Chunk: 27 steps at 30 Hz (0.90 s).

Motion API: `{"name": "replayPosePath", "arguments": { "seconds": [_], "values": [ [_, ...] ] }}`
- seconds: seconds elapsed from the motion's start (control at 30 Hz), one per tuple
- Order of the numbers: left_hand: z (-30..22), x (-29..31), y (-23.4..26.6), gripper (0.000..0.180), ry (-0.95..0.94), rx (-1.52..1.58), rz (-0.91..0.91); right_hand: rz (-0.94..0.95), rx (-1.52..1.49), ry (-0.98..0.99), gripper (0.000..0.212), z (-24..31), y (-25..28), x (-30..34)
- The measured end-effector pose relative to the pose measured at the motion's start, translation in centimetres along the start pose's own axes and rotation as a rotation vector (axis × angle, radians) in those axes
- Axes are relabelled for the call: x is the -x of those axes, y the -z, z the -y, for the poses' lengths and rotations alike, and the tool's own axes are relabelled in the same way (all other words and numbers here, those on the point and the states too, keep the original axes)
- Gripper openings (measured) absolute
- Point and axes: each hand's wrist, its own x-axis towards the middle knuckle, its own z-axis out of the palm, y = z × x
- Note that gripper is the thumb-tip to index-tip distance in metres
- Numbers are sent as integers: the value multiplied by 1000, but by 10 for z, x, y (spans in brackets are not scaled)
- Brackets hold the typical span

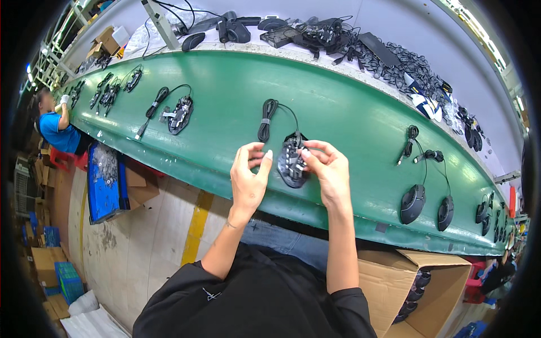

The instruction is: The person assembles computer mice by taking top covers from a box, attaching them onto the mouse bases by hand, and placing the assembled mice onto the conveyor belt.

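Note:
An opened computer mouse (292, 161), its inner parts bare, lies on the green conveyor belt in front of me. Its black cable (265, 120) is coiled and tied just beyond it. On the mouse's left side my left hand (248, 176) is apart from it, holding nothing, with thumb and fingers spread in a curve. From the right, my right hand (331, 170) has thumb and fingers bent together at the mouse's upper right edge. Whatever small part may be between those fingertips is hidden.
Another opened mouse (180, 115) lies to the left; closed mice (413, 204) with coiled cables lie to the right. Beyond the belt a ledge holds a heap of black parts (389, 61). A cardboard box (389, 281) and a blue bin (104, 186) stand below. A co-worker (59, 129) sits far left.

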Motion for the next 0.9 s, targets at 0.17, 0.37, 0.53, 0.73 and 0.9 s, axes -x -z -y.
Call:
{"name": "replayPosePath", "arguments": {
  "seconds": [0.17,0.37,0.53,0.73,0.9],
  "values": [
    [-22,0,4,42,536,550,505,257,-419,-173,32,13,11,16],
    [0,17,-29,43,590,1101,562,74,-157,37,41,21,-13,50],
    [-15,12,-31,49,425,1193,517,-149,230,165,52,15,-5,52],
    [-9,10,-26,72,339,1160,572,-283,530,333,30,10,-10,50],
    [-1,12,-27,73,302,1110,525,-294,520,248,32,11,-9,54]
  ]
}}
